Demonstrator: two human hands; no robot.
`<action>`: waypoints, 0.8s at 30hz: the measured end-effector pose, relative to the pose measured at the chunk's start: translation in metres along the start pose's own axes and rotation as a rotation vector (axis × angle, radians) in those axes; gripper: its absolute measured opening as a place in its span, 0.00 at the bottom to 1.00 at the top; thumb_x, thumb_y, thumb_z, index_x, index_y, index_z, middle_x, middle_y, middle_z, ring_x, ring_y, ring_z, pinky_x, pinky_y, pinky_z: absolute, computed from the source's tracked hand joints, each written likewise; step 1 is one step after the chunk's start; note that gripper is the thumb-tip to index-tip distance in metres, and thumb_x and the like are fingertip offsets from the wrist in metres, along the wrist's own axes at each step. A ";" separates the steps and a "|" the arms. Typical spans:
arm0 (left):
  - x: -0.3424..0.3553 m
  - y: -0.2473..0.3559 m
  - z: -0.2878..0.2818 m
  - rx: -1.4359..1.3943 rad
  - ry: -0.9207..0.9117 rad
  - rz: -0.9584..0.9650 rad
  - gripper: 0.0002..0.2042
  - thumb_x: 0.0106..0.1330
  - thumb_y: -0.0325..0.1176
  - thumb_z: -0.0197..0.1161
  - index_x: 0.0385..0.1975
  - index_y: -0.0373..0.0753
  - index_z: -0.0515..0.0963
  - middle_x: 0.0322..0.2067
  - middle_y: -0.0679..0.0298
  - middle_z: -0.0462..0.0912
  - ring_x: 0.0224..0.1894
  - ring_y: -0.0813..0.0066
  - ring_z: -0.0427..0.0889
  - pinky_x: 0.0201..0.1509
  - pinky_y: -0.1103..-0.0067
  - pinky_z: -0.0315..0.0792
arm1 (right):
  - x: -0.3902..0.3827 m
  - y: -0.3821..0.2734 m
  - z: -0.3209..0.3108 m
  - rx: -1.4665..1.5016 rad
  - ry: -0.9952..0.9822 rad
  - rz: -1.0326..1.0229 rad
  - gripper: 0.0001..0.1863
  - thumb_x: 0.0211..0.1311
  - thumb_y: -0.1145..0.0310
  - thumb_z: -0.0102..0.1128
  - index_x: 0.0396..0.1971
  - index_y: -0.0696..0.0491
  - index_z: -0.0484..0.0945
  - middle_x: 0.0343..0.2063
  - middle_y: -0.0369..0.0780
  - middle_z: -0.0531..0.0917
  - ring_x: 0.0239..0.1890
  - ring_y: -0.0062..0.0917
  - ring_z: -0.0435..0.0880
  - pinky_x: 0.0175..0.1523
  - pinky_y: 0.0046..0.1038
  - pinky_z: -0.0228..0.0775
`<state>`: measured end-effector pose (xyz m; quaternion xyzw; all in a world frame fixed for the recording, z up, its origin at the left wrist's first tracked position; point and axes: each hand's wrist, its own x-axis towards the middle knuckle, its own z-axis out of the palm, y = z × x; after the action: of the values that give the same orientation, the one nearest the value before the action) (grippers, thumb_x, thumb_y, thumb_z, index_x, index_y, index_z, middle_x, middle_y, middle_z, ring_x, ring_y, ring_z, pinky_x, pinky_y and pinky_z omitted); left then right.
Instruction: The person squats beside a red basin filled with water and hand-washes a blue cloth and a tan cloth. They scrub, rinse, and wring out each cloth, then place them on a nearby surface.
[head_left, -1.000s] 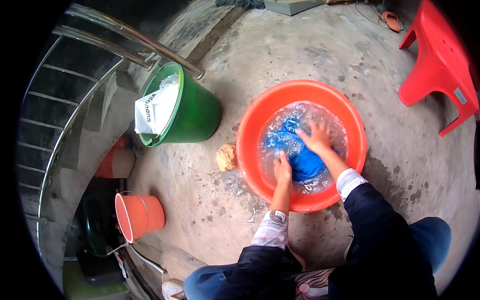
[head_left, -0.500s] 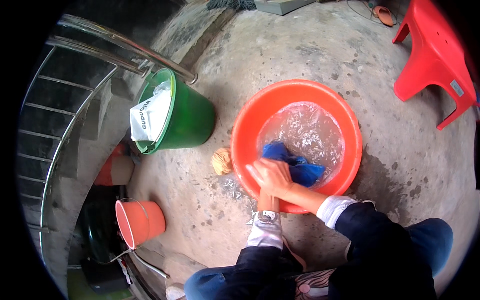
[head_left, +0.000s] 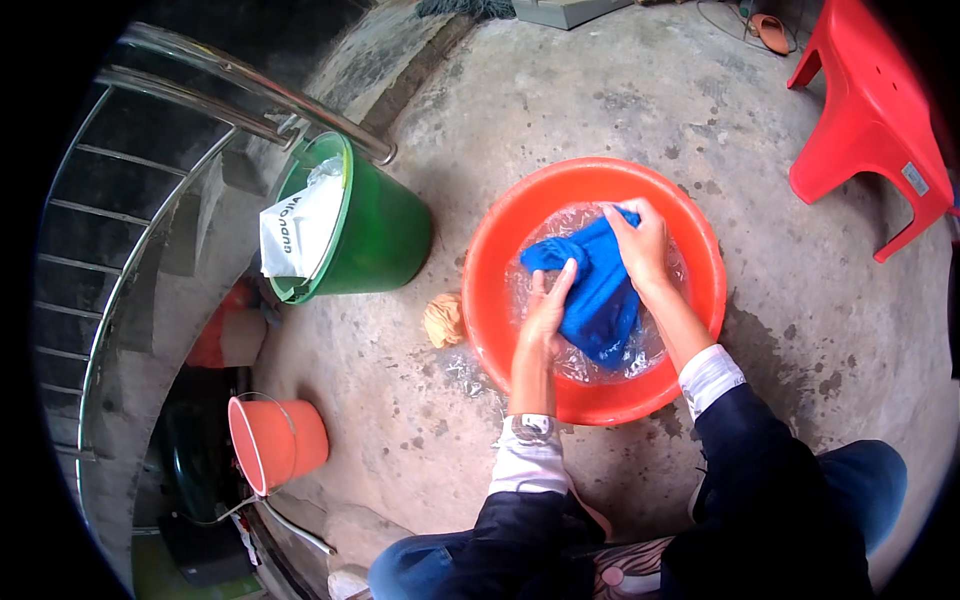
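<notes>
A blue cloth [head_left: 604, 310] is partly lifted out of soapy water in a wide orange basin [head_left: 500, 215] on the concrete floor. My left hand [head_left: 543, 310] grips its bunched left part, thumb pointing up. My right hand [head_left: 640, 245] holds the cloth's upper right corner between closed fingers and thumb. The cloth's lower end hangs down to the water, between my two wrists. A crumpled pale yellow cloth [head_left: 443, 320] lies on the floor just outside the basin's left side.
A green bucket [head_left: 385, 235] with a white bag [head_left: 300, 230] stands beside a steel railing [head_left: 215, 98] and steps on the left. An orange bucket [head_left: 290, 450] sits lower left. A red plastic stool [head_left: 860, 120] is at right, an orange slipper [head_left: 770, 35] and grey box [head_left: 560, 10] behind.
My hands were apart in the water, then together low at the basin's left. Now they have separated again, my right hand moved up and right, and the blue cloth is raised and spread between them.
</notes>
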<state>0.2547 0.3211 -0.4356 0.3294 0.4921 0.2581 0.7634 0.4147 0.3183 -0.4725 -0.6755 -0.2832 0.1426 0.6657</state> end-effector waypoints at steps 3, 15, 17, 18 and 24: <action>0.008 0.005 -0.038 0.208 -0.029 -0.133 0.29 0.61 0.43 0.68 0.59 0.36 0.68 0.49 0.57 0.78 0.52 0.67 0.79 0.54 0.70 0.75 | 0.012 -0.044 0.007 0.069 -0.003 -0.072 0.10 0.54 0.67 0.67 0.29 0.58 0.78 0.27 0.45 0.82 0.32 0.33 0.83 0.37 0.30 0.71; 0.035 -0.032 -0.054 -0.187 0.390 0.292 0.25 0.65 0.27 0.59 0.63 0.35 0.63 0.59 0.53 0.69 0.53 0.61 0.75 0.54 0.70 0.71 | 0.009 0.041 -0.027 -0.527 0.056 -0.317 0.23 0.54 0.61 0.66 0.46 0.60 0.76 0.47 0.51 0.79 0.47 0.45 0.80 0.55 0.43 0.70; 0.048 -0.064 -0.095 -0.207 0.352 0.130 0.27 0.65 0.27 0.59 0.64 0.38 0.62 0.61 0.54 0.66 0.55 0.60 0.74 0.53 0.62 0.72 | 0.000 0.000 -0.029 -0.775 -0.485 0.132 0.28 0.53 0.52 0.64 0.47 0.59 0.77 0.48 0.52 0.79 0.49 0.46 0.80 0.57 0.43 0.68; 0.055 -0.082 -0.114 -0.218 0.329 0.047 0.27 0.64 0.27 0.59 0.64 0.40 0.61 0.62 0.54 0.65 0.55 0.59 0.73 0.53 0.58 0.72 | -0.005 -0.013 -0.030 -0.891 -0.757 0.361 0.31 0.53 0.47 0.64 0.48 0.59 0.78 0.48 0.52 0.79 0.50 0.46 0.79 0.58 0.42 0.68; 0.036 -0.109 -0.058 0.116 0.459 -0.110 0.29 0.63 0.42 0.63 0.61 0.34 0.65 0.55 0.49 0.73 0.53 0.56 0.76 0.57 0.64 0.71 | -0.061 0.040 -0.031 -0.940 -1.194 0.237 0.43 0.48 0.33 0.59 0.43 0.63 0.80 0.46 0.57 0.79 0.50 0.49 0.79 0.54 0.41 0.70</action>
<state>0.2227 0.2907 -0.5570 0.2782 0.6838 0.2553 0.6243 0.3917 0.2596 -0.5203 -0.7217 -0.5513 0.4179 0.0230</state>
